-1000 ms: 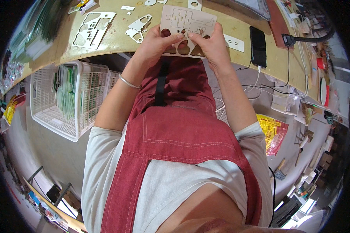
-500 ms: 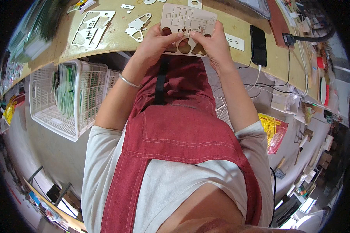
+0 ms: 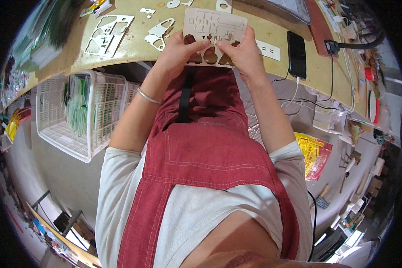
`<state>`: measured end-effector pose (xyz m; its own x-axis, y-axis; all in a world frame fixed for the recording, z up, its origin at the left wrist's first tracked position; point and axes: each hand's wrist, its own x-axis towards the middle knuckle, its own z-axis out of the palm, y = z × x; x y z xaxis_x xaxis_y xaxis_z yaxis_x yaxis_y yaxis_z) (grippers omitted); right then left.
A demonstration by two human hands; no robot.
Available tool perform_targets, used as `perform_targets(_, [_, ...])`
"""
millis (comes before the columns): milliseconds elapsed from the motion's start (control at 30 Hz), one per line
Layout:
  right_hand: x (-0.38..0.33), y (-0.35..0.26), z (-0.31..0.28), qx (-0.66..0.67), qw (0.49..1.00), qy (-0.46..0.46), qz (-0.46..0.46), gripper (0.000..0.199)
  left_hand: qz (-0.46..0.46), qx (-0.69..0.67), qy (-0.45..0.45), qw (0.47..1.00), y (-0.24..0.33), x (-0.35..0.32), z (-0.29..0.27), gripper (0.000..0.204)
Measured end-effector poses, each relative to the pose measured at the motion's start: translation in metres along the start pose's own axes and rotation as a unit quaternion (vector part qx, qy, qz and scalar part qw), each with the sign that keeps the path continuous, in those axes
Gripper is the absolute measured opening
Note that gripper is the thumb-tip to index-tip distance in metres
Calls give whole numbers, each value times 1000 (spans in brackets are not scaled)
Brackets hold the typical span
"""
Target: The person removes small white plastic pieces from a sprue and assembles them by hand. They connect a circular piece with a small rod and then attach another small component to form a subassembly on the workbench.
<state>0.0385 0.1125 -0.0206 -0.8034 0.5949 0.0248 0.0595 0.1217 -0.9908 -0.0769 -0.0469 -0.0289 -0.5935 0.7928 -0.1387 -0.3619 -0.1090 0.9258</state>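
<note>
Between my two hands is a pale, thin die-cut sheet (image 3: 216, 22), held up over the table's near edge. Outlined parts fill its upper half; several shaped holes open its lower half. My left hand (image 3: 181, 50) grips the sheet's left side, thumb flat on its face. The right side is in my right hand (image 3: 242, 51), whose thumb also presses on the face, close to the other thumb. The fingers behind the sheet are hidden. Left of it on the table lie a cut-out frame sheet (image 3: 113, 43) and a loose shaped piece (image 3: 160, 32).
A black phone (image 3: 297, 53) with a white cable lies at the table's (image 3: 134, 50) right. Beside it is a pale strip with slots (image 3: 269, 50). A white plastic basket (image 3: 90, 120) of green-edged packets stands below at the left. Plastic-wrapped stacks (image 3: 49, 31) occupy the table's far left.
The sheet and both hands sit slightly lower and a little to the left in view. My grip looks much the same, with the thumbs still on the sheet's face.
</note>
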Motion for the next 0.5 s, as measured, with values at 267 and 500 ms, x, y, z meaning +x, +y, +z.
perform_targets(267, [1,7,0,13,1000,-2,-19,64,-10,-2,-8,1000,1,1,-3,33])
perform_targets(500, [4,10,1,20,1000,4,-16,70,-6,-2,-12,1000,1,0,-3,37])
